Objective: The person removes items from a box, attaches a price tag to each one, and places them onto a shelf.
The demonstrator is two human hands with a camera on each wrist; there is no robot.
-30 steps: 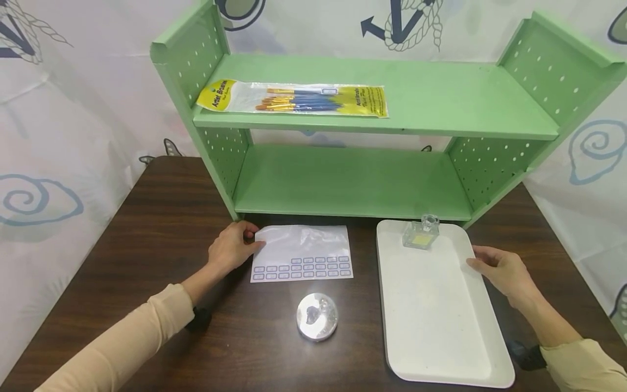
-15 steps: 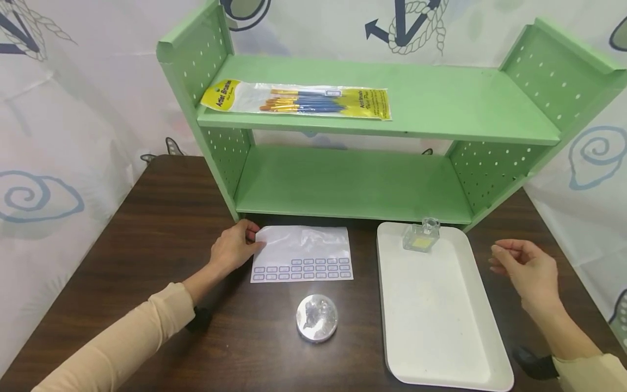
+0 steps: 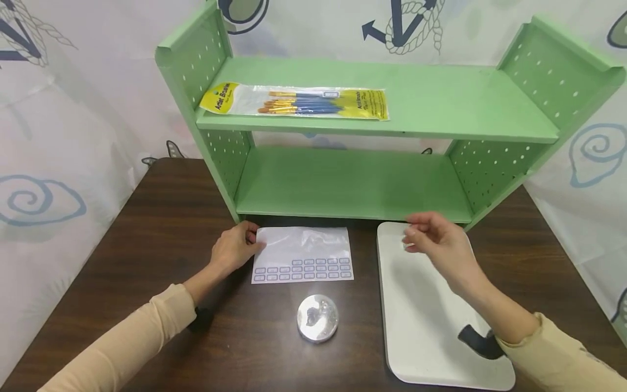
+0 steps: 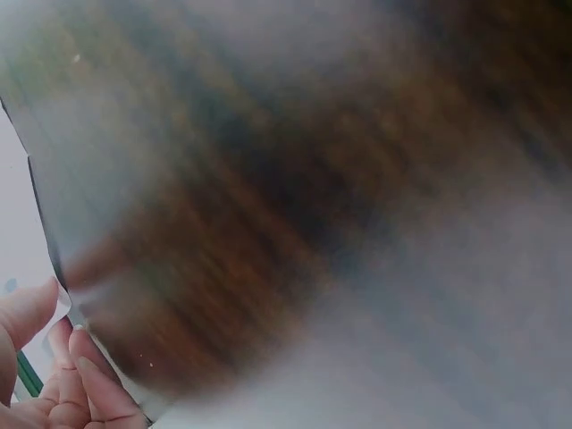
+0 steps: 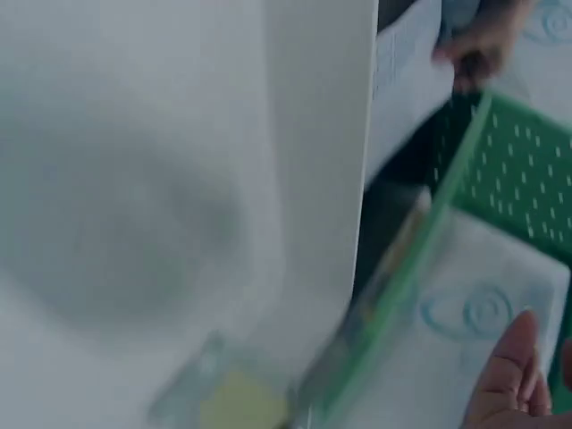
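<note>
In the head view my left hand (image 3: pixel 234 247) pinches the upper left corner of a white sheet of small blue-framed labels (image 3: pixel 308 245), which lies on the table. The left wrist view shows the thumb and fingers (image 4: pixel 27 317) of that hand at the sheet's edge. My right hand (image 3: pixel 443 250) hovers over the far end of a white tray (image 3: pixel 416 348), fingers loosely bent, with nothing seen in them. It hides the small glass bottle in the head view. That glass bottle (image 5: pixel 237 398), bearing a yellow patch, shows blurred in the right wrist view.
A green two-tier shelf (image 3: pixel 352 182) stands behind the sheet and tray. On its upper tier lies a packet of artist brushes (image 3: pixel 294 102). A round silvery disc (image 3: pixel 317 318) sits on the brown table (image 3: pixel 235 348) between the hands.
My right hand has let go of the tray's right rim, moved off to the right, then swung left over the tray's far end. The left hand stays at the label sheet's corner.
</note>
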